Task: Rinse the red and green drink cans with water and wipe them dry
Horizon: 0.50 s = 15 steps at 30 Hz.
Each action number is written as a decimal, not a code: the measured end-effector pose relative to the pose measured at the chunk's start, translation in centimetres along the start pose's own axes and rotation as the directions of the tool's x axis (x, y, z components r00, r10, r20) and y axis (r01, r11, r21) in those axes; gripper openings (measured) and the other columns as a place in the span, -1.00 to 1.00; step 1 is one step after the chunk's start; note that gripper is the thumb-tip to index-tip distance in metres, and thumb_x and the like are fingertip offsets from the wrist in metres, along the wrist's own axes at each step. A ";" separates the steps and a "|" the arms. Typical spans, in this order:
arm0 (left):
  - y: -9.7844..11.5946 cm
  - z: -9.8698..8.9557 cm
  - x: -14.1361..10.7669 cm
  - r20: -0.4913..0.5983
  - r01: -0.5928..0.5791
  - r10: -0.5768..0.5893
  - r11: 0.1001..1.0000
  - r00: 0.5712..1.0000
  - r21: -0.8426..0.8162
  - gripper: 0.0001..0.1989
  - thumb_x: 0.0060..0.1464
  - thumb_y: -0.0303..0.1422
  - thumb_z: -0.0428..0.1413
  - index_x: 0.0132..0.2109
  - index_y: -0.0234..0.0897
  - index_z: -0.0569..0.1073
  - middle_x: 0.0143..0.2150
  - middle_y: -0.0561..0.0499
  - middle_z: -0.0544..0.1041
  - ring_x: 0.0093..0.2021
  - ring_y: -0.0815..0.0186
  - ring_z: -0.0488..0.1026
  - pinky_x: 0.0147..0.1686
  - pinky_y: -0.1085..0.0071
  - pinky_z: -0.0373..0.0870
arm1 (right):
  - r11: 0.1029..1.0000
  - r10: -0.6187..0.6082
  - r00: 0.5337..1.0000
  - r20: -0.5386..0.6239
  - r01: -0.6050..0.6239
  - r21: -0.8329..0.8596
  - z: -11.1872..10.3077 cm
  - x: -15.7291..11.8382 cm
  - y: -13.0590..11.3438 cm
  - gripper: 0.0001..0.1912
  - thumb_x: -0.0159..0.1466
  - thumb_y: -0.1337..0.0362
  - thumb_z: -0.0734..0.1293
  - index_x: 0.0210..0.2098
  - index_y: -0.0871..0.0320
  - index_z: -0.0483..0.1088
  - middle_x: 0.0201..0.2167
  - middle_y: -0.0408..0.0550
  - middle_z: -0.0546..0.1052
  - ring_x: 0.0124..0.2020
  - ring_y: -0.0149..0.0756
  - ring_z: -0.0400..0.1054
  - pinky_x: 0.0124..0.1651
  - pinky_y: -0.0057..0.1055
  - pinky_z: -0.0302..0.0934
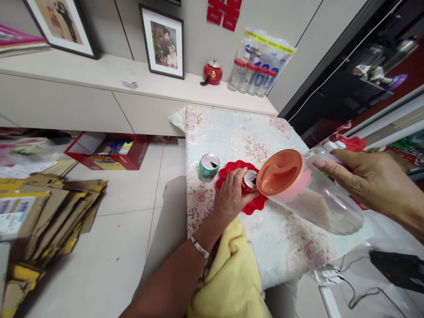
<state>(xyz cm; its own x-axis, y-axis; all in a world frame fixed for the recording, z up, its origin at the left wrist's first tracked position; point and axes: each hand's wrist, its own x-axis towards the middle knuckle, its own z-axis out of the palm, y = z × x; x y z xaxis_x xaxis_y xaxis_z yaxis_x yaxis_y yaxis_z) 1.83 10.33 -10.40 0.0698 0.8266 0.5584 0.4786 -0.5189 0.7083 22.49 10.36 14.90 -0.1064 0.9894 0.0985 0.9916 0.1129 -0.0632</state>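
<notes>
Left hand [231,193] is curved partly open to the width of a can, with the fingers on the far side and the thumb on the near side of a red can [251,178]; it appears to have hold of it.

From left to right, flattened cardboard [66,212] lies on the floor, then a red box [109,152] under the shelf [195,90]. On the surface [225,137], near its left edge, 1 green can [208,168] stands upright with a dark opening in its top, just left of the red plate [228,170] and apart from the left hand. The red can is over that wavy-edged plate, its top facing up; whether it rests on the plate or is held just above, I cannot tell.

Right of it comes a clear jug [326,210] with an orange lid [281,172]. Its long axis slants, the lid to the left by the red can and the base to the right and nearer the person. What matters most here, I judge, is the small gap between the lid's left edge and the can's top; contact cannot be made out. The left hand is the nearer of the 2 to that gap. Farther right, the right hand [367,181] is closed at the jug's upper side, thumb pointing left, holding it; the fingers are mostly hidden.
</notes>
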 end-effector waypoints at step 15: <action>0.0 0.1 0.0 -0.015 -0.002 0.002 1.000 1.000 0.005 -0.19 0.24 -0.13 0.33 0.44 -0.13 0.09 0.34 -0.26 0.44 0.36 -0.06 0.44 0.27 -0.08 0.51 | 0.998 -0.036 0.999 -0.024 0.037 0.049 -0.1 -0.4 -0.2 -0.28 0.22 -0.55 0.11 -0.54 -0.04 0.24 -0.63 -0.10 0.36 -0.60 -0.19 0.20 -0.48 -0.19 0.12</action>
<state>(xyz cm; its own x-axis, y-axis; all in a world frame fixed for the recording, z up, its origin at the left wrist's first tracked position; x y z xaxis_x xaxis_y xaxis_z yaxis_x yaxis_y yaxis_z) 1.91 10.32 -10.48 0.0574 0.8223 0.5661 0.4830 -0.5191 0.7051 22.32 9.91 14.92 -0.1398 0.9823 0.1248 0.9823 0.1535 -0.1078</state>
